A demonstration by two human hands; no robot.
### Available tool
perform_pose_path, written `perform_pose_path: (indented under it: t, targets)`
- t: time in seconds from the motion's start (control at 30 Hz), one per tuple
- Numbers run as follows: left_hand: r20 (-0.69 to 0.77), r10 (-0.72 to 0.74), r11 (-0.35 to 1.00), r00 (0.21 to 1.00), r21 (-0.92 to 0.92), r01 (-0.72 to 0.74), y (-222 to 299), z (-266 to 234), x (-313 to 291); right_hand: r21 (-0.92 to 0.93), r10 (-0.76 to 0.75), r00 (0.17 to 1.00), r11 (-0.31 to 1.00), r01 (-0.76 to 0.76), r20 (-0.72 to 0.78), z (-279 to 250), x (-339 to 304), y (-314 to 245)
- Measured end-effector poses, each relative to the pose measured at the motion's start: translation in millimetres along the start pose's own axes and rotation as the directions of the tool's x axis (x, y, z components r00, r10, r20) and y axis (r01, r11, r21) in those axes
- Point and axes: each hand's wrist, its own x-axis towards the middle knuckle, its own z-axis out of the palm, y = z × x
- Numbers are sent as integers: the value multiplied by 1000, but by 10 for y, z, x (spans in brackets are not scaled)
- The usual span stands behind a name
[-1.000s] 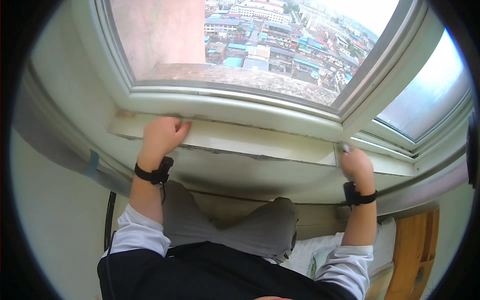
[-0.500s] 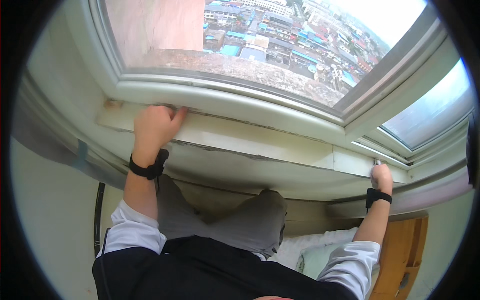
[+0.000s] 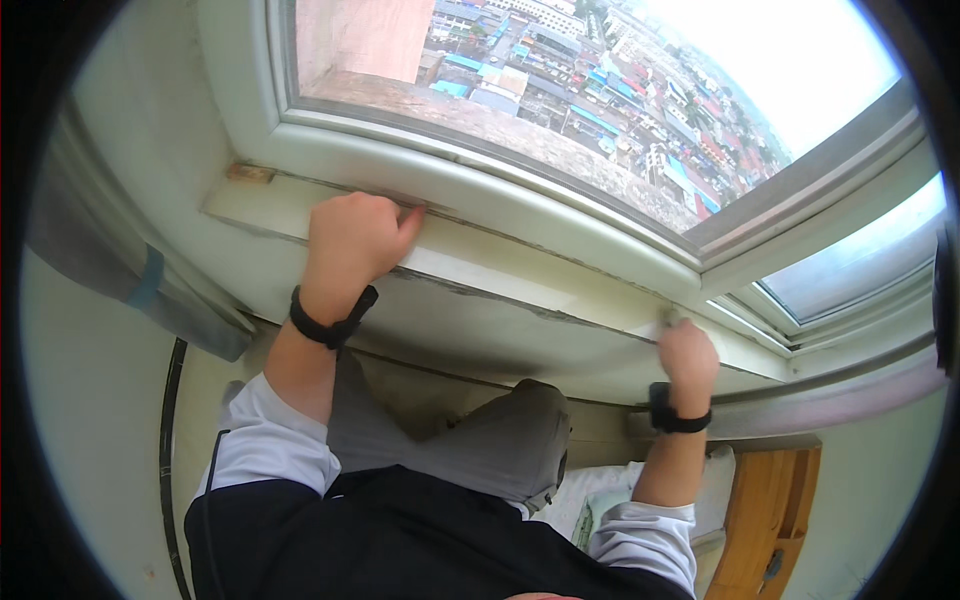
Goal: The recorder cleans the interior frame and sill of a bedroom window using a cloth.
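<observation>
Basically, left hand [image 3: 358,240] curled on windowsill [image 3: 520,270], grip unclear, right hand [image 3: 690,358] clenched something grey [image 3: 669,316], blurred, and dark edge marks [image 3: 452,284] remained.

Stretches both forearms [image 3: 300,375] forward, well apart; curls the left hand [image 3: 355,240] knuckles up, thumb pointing right; curls the blurred right hand [image 3: 688,357].

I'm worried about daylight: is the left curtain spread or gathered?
Gathered: the left curtain is a narrow bundle, a blue band across it.

A grey curtain [image 3: 195,318] hangs at left, a wooden panel [image 3: 752,515] lower right.
</observation>
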Motion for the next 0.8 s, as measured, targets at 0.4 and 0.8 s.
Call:
perform_pose_path:
  t: [0.4,0.8]
  targets:
    - [35,-65,990,997,-124,69,-66,-83,-37,336,-629,775,719,608,-55,-534,-1252,-2748]
    - [41,-154,982,987,-107,157,-29,-92,-77,332,-627,775,751,571,84,-615,-906,-2152]
